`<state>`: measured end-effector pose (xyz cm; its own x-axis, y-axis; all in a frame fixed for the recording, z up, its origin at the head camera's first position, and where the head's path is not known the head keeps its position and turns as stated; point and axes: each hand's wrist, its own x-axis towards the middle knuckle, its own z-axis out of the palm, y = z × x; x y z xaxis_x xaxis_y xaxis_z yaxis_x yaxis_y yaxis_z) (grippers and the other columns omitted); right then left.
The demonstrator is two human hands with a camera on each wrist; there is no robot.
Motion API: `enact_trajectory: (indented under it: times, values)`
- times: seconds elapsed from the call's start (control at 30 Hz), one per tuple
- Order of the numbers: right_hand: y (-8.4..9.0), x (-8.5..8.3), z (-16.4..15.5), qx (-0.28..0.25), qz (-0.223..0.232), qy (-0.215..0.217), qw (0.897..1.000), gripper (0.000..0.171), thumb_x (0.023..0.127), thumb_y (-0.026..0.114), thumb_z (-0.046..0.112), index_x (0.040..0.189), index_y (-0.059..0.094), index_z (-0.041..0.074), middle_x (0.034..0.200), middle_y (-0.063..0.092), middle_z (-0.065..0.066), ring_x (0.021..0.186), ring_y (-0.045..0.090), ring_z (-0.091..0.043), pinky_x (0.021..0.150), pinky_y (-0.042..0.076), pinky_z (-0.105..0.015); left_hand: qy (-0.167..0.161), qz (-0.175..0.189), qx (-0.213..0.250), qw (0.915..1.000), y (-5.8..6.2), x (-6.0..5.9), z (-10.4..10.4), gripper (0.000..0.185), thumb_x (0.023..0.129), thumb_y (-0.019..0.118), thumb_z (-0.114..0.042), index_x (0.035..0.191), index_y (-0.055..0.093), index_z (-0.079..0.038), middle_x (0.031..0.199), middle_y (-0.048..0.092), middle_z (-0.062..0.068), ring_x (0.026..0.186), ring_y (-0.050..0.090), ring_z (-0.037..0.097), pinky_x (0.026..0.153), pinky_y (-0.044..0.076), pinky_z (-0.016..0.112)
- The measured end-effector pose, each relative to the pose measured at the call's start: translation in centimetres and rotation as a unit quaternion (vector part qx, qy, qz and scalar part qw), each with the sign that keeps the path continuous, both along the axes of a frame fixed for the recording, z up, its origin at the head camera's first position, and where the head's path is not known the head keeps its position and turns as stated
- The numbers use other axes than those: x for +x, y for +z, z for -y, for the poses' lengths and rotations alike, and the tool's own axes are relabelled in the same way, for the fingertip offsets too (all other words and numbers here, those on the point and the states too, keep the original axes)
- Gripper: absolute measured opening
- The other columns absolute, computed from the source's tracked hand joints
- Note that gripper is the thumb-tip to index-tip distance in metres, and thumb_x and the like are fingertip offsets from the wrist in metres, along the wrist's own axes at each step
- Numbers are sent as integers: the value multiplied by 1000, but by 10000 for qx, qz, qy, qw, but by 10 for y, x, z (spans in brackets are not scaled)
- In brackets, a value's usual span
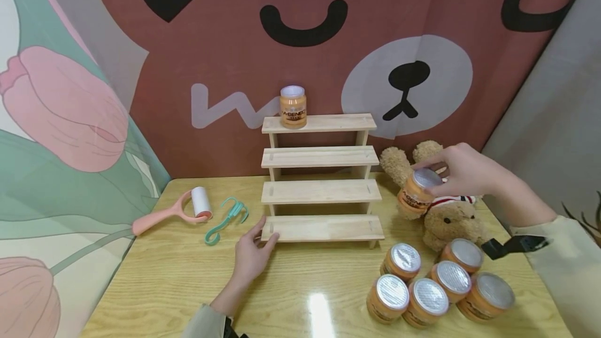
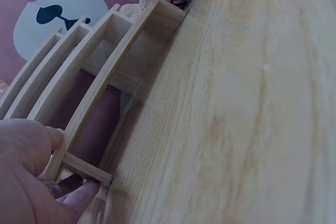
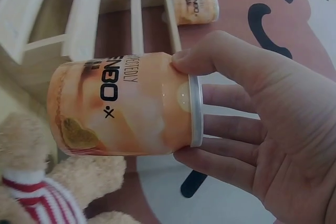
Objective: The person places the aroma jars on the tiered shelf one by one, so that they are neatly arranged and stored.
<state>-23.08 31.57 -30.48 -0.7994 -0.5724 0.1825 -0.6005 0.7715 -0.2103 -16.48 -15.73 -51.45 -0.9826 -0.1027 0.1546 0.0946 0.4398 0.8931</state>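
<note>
Jar [image 1: 414,196] in pinch of right hand [image 1: 465,170], gap to rack [image 1: 321,191], its left edge [image 2: 55,167] in grip of left hand [image 1: 251,254]

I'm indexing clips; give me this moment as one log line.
right hand: holds jar near teddy bear | left hand: grips stand | top shelf: one jar | table: six jars

1. The stepped shelf [image 1: 321,192] stands on the table [image 1: 281,296]; a curtain [image 1: 211,56] hangs behind, at 12 o'clock.
2. One upright jar [image 1: 293,111] sits toward the top tier's 9 o'clock end.
3. From the bottom tier, 9 o'clock: a hook [image 1: 230,218], then the roller [image 1: 202,203] farther out.
4. 3 o'clock: the plush bear [image 1: 453,223], the held jar [image 1: 414,192] overlapping it in the head view.
5. 4 o'clock: six clustered jars [image 1: 431,297].
6. 8 o'clock: left fingers [image 1: 257,227], touching that tier's end.
</note>
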Motion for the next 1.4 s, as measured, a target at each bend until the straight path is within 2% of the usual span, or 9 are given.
enact_trajectory:
  times: [0.13,0.3,0.57,0.67,0.77,0.9,1.0,1.17,1.4]
  values:
    - [12,-13,6,44,-67,-10,10000,42,77,93,21,118,82,19,105,80,6,83,72,-3,71,65,-27,-5,12,3,10000,-1,-1,0,63,99,78,-20,152,54,2,155,57,22,129,68,40,107,59,50]
    - [27,-27,17,15,-24,-204,9998,42,78,93,21,118,82,18,103,80,4,85,73,-7,73,66,-31,-12,13,-24,10000,-2,-1,1,63,99,78,-21,153,53,2,155,56,22,131,66,41,108,59,52]
    - [46,-53,35,-128,-294,-105,9994,41,80,90,19,120,82,19,100,81,-1,74,69,-9,62,54,-22,-26,0,-7,10000,0,0,0,63,99,78,-21,153,53,2,156,55,22,132,66,42,109,58,53]
    - [49,-61,42,-357,-360,-173,9986,40,80,88,17,120,82,21,100,82,-2,82,77,-17,65,58,-23,-27,8,-8,10000,-1,0,0,63,99,78,-21,153,53,1,157,55,22,132,65,42,109,58,52]
    - [50,-70,50,-553,-552,-265,9966,39,80,85,16,118,83,20,98,83,-4,84,77,-22,64,57,-25,-26,3,-20,10000,-1,0,0,63,99,78,-21,153,53,1,157,55,22,132,65,42,109,58,52]
    - [53,-85,59,-779,-780,-390,9931,37,81,82,15,118,83,17,102,83,-7,84,74,-22,64,54,-22,-36,4,-2,10000,-1,0,0,63,99,78,-21,153,53,2,157,54,21,132,65,42,109,58,51]
    - [58,-95,65,-958,-814,-499,9908,36,83,82,16,120,83,17,107,82,-9,87,75,-24,68,55,-20,-38,16,35,10000,-1,0,0,63,99,78,-21,153,53,1,157,54,21,133,64,42,109,58,51]
    - [65,-108,79,-1150,-709,-763,9879,37,87,79,23,123,82,19,115,79,-10,95,74,-28,73,57,-27,-45,-9,28,10000,-2,0,1,63,99,78,-21,153,53,2,157,54,21,134,64,43,109,58,51]
    - [68,-125,101,-1458,-615,-846,9838,41,87,76,25,126,80,19,116,79,-13,90,70,-27,66,54,-24,29,-2,-12,10000,-1,1,2,63,99,78,-19,153,53,2,157,54,21,134,64,42,108,58,51]
